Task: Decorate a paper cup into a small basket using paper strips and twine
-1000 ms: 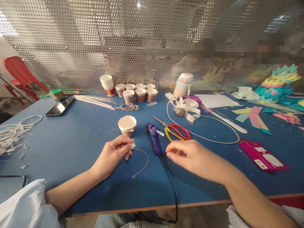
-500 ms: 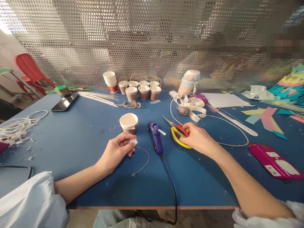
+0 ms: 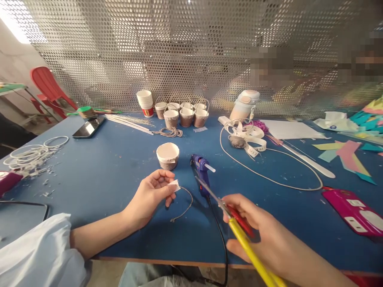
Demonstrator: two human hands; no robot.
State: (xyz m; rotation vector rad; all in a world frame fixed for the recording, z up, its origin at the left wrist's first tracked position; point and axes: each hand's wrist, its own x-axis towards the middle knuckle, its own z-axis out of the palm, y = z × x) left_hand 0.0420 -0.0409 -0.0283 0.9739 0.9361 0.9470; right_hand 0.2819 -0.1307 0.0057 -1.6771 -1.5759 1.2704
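Note:
My left hand (image 3: 155,191) pinches a small white paper piece (image 3: 174,185) between thumb and fingers. A thin grey cord (image 3: 190,203) curves down to the right from that piece. Just beyond the hand stands a white-rimmed cup (image 3: 168,156) with a brown lower part. My right hand (image 3: 254,231), fingers curled, holds scissors with red and yellow handles (image 3: 245,239); their blades point up and left, above the table. Behind the blades lies a blue glue gun (image 3: 201,171) with a white stick in it.
Several small handled cups (image 3: 186,116) and a paper cup stack (image 3: 145,103) stand at the back. White ribbon (image 3: 254,137), a bottle (image 3: 244,104) and a magenta power strip (image 3: 353,211) are to the right. A black phone (image 3: 89,127) and tangled white cord (image 3: 26,155) lie left.
My right hand has lifted the scissors off the table and brought them nearer to me, the blades now over the glue gun. The view has shifted slightly; my left hand still holds the paper.

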